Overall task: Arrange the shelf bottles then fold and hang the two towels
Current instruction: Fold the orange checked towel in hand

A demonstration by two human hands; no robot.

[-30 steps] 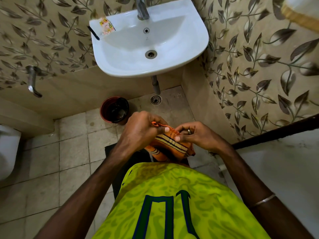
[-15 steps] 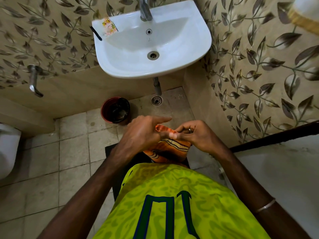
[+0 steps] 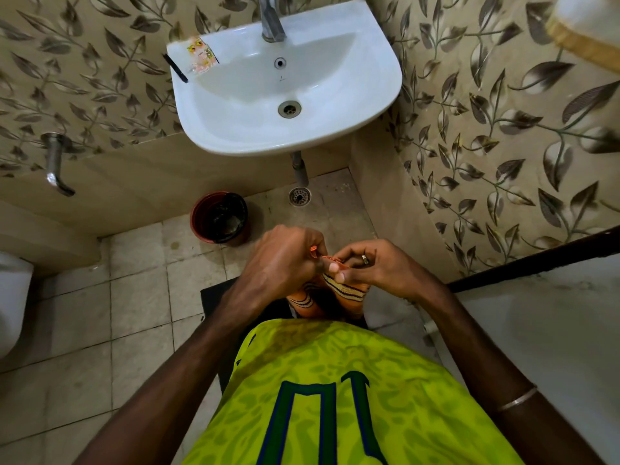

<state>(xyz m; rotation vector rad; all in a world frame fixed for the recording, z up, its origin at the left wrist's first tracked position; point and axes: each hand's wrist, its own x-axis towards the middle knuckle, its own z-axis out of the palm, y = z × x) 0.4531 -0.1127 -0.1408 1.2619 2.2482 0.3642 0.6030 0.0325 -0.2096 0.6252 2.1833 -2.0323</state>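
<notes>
Below sink — both hands pinch bunched, striped orange towel.

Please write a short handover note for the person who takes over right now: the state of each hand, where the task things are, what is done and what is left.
Left hand: grip closed on the top edge of the orange striped towel.
Right hand: pinches the same edge, close beside the left hand.
The towel is bunched and hangs between both hands, in front of the body, above the floor, below the sink.
Done: cannot tell; the shelf, the bottles and the second towel are out of view.
Left: finish folding this towel and hang it, then check the second towel and the bottles.
</notes>
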